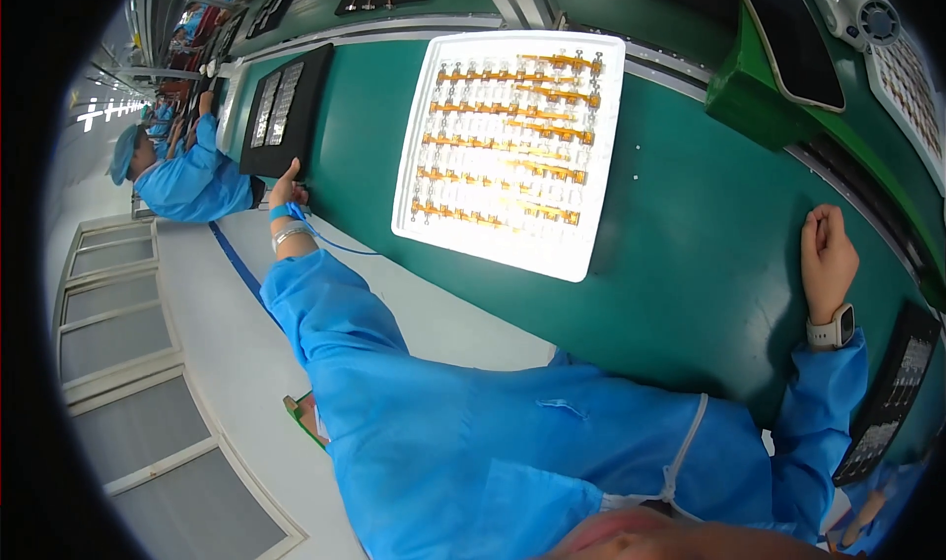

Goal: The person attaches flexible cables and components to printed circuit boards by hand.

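Observation:
At the far left, my left hand (289,188) grips the near corner of a flat black tray (307,107); its thumb lies on top and the other fingers are partly hidden. Two strips of small silvery pieces sit in that tray. Farther right, on the green tabletop, my right hand (828,263) rests curled in a loose fist, with nothing visible in it. Between the hands lies a white tray (493,246), shining brightly, with rows of orange-brown flexible strips and small metal parts (512,146). Neither hand touches it.
A green block (754,97) holds a phone-like dark device (788,38) at the upper right, near a small fan (877,20). Another black tray (892,393) lies at the right edge. A blue cord (340,247) runs from my left wrist. A co-worker (192,171) sits at far left.

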Demonstrator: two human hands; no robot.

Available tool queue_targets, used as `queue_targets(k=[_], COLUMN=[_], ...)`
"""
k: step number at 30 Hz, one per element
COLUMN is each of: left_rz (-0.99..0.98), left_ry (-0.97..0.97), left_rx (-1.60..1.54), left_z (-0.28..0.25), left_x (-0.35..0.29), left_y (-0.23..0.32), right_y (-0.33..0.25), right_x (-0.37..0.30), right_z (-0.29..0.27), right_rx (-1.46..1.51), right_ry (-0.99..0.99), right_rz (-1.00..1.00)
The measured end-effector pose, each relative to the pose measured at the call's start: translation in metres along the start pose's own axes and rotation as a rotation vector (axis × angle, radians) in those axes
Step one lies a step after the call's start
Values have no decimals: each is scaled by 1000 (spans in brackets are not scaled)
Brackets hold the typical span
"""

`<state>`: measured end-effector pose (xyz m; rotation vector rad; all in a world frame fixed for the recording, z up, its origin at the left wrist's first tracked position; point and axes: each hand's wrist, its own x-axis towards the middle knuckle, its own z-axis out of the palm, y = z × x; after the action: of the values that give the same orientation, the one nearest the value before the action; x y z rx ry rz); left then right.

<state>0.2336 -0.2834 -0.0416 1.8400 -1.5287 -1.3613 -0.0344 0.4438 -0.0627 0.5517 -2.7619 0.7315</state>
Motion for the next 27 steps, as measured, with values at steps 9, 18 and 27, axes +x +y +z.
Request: queue_targets(k=[9, 18, 27], left_rz=[294, 265, 320], left_ry=[-415, -242, -316], left_rx=[-884, -1327, -1255], left_z=[14, -66, 2], left_x=[-111, -140, -126], left_y=[-94, -223, -141], right_y=[9, 11, 5], right_x=[-4, -11, -15], right_z=[-7, -8, -10], right_rx=[81, 172, 239], right_ry=[-40, -55, -29], right_rz=[-3, -18, -85])
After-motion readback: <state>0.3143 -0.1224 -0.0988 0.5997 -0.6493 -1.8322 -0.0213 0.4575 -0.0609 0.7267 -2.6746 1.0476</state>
